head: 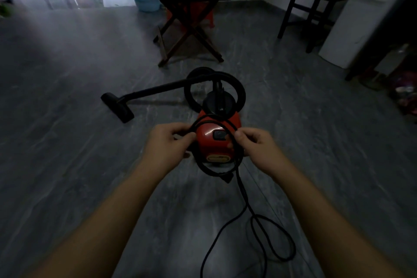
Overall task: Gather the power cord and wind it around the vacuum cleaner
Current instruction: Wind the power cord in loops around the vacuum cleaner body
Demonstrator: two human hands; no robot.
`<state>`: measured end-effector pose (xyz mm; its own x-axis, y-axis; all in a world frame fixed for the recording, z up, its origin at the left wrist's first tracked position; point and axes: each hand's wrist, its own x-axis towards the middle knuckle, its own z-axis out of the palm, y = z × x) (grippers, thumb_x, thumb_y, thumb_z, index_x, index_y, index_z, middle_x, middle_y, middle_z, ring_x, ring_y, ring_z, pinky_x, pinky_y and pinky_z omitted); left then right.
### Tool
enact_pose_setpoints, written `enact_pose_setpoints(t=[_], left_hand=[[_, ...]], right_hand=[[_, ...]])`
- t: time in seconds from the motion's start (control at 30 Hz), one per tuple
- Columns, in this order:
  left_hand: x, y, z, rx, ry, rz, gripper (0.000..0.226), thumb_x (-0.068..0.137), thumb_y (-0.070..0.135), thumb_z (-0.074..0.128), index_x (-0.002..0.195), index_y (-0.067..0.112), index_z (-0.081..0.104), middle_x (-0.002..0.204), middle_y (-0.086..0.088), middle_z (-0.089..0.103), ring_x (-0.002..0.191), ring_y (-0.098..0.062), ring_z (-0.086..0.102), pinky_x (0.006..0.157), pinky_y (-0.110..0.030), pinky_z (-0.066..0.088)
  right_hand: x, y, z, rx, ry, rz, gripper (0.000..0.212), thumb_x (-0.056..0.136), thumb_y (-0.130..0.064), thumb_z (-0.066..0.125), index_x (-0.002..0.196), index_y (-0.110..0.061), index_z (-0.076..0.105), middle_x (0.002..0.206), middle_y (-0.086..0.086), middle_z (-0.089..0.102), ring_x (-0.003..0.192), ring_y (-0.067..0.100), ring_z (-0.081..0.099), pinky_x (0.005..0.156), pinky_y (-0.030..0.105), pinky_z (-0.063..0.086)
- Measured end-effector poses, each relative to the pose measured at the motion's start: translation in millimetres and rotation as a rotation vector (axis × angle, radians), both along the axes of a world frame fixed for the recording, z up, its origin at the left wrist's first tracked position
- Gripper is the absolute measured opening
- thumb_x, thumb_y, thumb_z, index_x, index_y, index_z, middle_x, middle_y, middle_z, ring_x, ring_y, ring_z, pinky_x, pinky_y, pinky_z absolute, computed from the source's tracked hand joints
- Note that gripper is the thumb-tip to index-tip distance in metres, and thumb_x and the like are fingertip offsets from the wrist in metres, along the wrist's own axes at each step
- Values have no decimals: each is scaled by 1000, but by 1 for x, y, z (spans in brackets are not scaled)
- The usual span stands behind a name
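Seen from the person's own head, two bare hands are held out over a grey floor. The left hand (169, 142) and the right hand (255, 144) each pinch opposite sides of one small coil of the black power cord (242, 189), fingers curled round the strands. The coil has at least two turns, though the exact number is hard to tell. Directly ahead of the hands, just past the coil, stands one red vacuum cleaner (216, 144), its body running straight away from the person. Both hands are about equally near it. Its one black hose (239, 88) loops above it, and the wand leads off left to a single floor nozzle (117, 106). From the right hand's side of the coil, the ungathered cord trails back toward the person and lies in one loose loop on the floor at lower right, so the right hand is nearer to it.
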<state>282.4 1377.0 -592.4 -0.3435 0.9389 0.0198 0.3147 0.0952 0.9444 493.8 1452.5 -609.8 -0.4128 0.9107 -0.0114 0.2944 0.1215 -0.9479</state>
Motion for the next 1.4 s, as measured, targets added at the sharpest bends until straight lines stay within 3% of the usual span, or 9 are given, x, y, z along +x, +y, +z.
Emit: enact_pose_setpoints(t=[0.17,0.3,0.4,0.47,0.57,0.9,1.03,1.13,1.4], left_hand=[[-4,-1,-6,-86,4,-36,21,89,7,68,81,26,71,86,-10,72,67,-19,74,62,-36,62],[-6,1,-14,-59,161,-26,22,87,10,70,84,32,66,84,-6,69,63,-18,73,59,-38,62],[-5,1,-19,-26,249,-70,31,88,12,68,105,37,60,86,-2,68,62,-13,71,60,-31,59],[-6,2,-22,-11,341,-96,28,88,18,67,111,33,62,85,3,69,66,-11,70,66,-36,59],[-7,1,-19,-11,406,-93,19,89,23,67,108,27,68,83,7,70,70,-7,70,71,-37,59],[-8,-1,-18,-31,525,-148,30,80,37,76,109,39,67,87,19,67,72,2,66,73,-27,58],[-9,2,-14,-18,295,-119,12,84,22,75,94,27,72,76,6,72,66,-9,70,62,-34,60],[-4,0,-7,-10,159,-108,12,90,15,68,83,24,71,72,-2,73,61,-14,72,48,-30,56],[-1,1,1,24,-147,15,13,95,11,61,95,15,73,84,-10,75,71,-25,74,48,-34,56]], right_hand=[[-3,4,-7,55,-34,-19,20,93,-31,60,90,-20,77,89,4,76,89,22,71,85,43,55],[-5,6,-6,47,54,-100,11,90,-17,69,84,-21,78,86,2,76,87,18,72,87,42,57],[-4,9,-5,44,73,-123,7,88,-18,72,86,-17,78,88,3,77,89,20,72,87,41,59],[-5,9,-3,43,45,-101,7,87,-18,72,88,-17,79,88,1,77,88,16,73,85,37,58],[-4,9,-4,64,-34,-63,9,87,-20,73,93,-16,79,90,-2,77,88,11,72,86,35,58],[-11,4,2,21,-120,74,7,87,-22,73,89,-25,78,89,1,76,88,15,72,86,37,59],[-15,1,10,-88,7,57,8,88,-19,72,92,-17,78,92,1,77,89,10,72,80,21,58],[-15,1,13,-129,70,34,9,90,-20,69,93,-19,78,91,-3,77,88,8,72,79,21,59],[-12,3,10,-227,53,26,25,102,-18,49,108,-9,72,91,5,74,78,4,68,62,12,51]])
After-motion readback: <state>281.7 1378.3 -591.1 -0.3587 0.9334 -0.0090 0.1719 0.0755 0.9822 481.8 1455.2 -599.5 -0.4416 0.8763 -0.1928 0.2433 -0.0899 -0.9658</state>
